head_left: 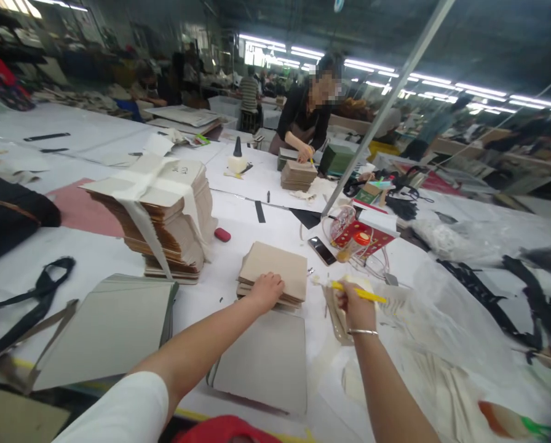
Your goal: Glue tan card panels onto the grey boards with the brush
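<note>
My left hand (267, 291) lies on a short stack of brown cardboard pieces (280, 264), fingers resting on its top. In my right hand (357, 312) is a yellow stick-like tool (370, 295), held between thumb and fingers; I cannot make out its working end. Beneath that hand is a cream-coated, tan piece (334, 317), partly hidden. Nearer me, just below the brown stack, lies a pile of larger grey boards (264, 363).
A tall strapped stack of cardboard (165, 215) stands left, behind more grey boards (104, 326). A phone (322, 251), a red box (368, 237) and a metal pole (386, 104) are beyond my right hand. Across the table a co-worker (307, 117) handles another brown stack (298, 176).
</note>
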Demonstrator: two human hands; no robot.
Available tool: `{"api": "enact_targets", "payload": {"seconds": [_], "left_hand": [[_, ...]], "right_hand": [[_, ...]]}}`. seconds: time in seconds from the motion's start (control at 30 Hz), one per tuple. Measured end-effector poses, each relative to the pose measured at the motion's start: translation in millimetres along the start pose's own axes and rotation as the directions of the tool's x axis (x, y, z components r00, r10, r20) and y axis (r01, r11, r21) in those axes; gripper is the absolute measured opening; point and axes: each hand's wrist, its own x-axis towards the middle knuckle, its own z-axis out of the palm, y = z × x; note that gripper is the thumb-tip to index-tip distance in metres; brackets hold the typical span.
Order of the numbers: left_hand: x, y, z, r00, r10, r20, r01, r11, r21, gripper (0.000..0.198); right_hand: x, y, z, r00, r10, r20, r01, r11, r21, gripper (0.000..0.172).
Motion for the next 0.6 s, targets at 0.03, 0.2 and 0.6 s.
{"api": "enact_targets", "payload": {"seconds": [0.03,0.2,0.6], "left_hand": [[2,1,2.2,1.0,0.014,0.003,-0.014,1.0,-0.008,0.018],[9,0,12.5,0.999,0.038,-0.038,-0.04,0.998,-0.05,0.025],[11,-4,1.6,0.999,0.033,0.015,-0.032,0.999,-0.04,0.02]], "right_hand": [[1,-19,26,0.997,-0.017,0.069,0.013,0.998,0.055,0.032],[2,-72,138,0.892,-0.101,0.441,0.088,0.995,0.049,0.026],[75,-60,180,0.948,-0.001,0.319,0.064,0.98,-0.188,0.024]]}}
